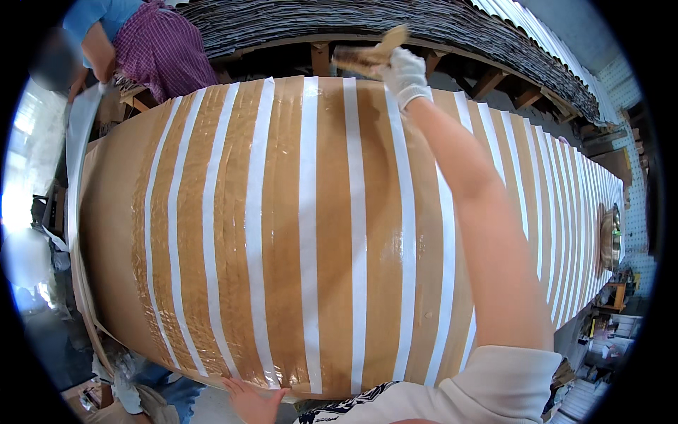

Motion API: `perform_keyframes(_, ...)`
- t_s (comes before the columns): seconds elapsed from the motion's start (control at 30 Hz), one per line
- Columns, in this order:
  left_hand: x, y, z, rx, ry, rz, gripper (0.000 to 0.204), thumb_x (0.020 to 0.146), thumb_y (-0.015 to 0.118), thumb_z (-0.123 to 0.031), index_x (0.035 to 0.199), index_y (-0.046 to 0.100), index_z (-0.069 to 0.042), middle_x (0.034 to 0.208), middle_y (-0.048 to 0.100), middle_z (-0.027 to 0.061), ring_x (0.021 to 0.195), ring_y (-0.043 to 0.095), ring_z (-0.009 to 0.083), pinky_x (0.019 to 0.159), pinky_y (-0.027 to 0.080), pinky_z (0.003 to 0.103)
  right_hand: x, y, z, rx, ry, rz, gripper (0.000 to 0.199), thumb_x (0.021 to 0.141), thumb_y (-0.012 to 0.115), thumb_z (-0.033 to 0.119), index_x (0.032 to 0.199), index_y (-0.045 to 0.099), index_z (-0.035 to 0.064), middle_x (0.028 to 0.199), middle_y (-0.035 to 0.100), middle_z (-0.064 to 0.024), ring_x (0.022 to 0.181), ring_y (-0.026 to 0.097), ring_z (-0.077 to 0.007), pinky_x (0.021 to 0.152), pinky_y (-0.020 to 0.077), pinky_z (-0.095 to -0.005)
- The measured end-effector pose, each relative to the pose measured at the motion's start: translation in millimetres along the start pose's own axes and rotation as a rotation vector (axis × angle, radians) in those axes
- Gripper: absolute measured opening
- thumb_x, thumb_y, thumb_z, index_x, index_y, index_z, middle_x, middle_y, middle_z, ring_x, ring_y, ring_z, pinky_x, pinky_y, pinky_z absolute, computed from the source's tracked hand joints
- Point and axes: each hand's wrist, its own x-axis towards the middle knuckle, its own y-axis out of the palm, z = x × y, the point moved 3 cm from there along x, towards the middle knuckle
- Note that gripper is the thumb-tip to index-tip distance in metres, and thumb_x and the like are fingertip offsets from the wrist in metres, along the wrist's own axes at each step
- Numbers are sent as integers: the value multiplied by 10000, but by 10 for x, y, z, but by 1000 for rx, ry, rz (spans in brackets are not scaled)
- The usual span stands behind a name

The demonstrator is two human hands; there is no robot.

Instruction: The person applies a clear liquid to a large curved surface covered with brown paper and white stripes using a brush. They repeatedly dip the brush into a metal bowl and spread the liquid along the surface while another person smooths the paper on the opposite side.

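A long table is covered with overlapping brown paper sheets (332, 240), their white edge strips running from the near side to the far side. Toward the left the paper looks wet and glossy. My right arm reaches across to the far edge, where my right hand (409, 76), in a white glove, is closed around a wide wooden-handled brush (364, 60). The brush is blurred and held just beyond the paper's far edge. At the near edge my bare left hand (256, 403) lies with fingers spread, touching the sheet edge beside a white strip.
A metal bowl (611, 237) stands on the sheets at the right end. Behind the table runs a long stack of dark thin sheets (296, 32) on a wooden frame. Another person in a checked cloth (159, 49) is at the far left corner. Clutter (120, 396) lies below left.
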Motion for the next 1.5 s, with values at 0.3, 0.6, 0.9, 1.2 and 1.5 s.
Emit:
perform_keyframes(0.3,-30,-100,-53,-183,-158,-81,926,452,945,-396,1164,583,72,1140,597,278,1039,575,443,924,480,465,-143,-22,176,165,-14,274,512,758,811,196,1199,589,62,1108,682,-173,1060,634,-357,928,502,-376)
perform_keyframes(0.6,9,-44,43,-231,-277,-33,1093,473,932,-468,1301,489,91,1263,539,317,1174,536,443,998,447,456,-24,242,1120,452,-449,420,610,721,847,318,1222,602,71,1142,688,-142,1084,648,-288,963,502,-360)
perform_keyframes(0.9,-21,209,295,-253,-197,5,1146,519,894,-537,1334,442,131,1384,444,349,1316,411,464,1120,327,486,334,67,1801,294,-186,57,490,787,803,354,1166,618,104,1043,710,-115,1019,665,-322,905,510,-398)
perform_keyframes(1.2,-162,638,427,-98,-142,-5,1268,595,738,-742,1411,355,149,1480,308,379,1400,301,481,1131,292,525,208,669,2417,17,-135,298,550,803,787,364,1246,569,121,1140,696,-132,1111,643,-340,953,483,-447)
perform_keyframes(1.5,-104,634,493,-154,-136,91,1265,614,717,-765,1437,340,119,1514,255,370,1416,270,482,1126,302,522,154,804,2664,39,-238,264,587,773,816,372,1211,601,46,1048,695,-161,1028,651,-323,921,501,-395)
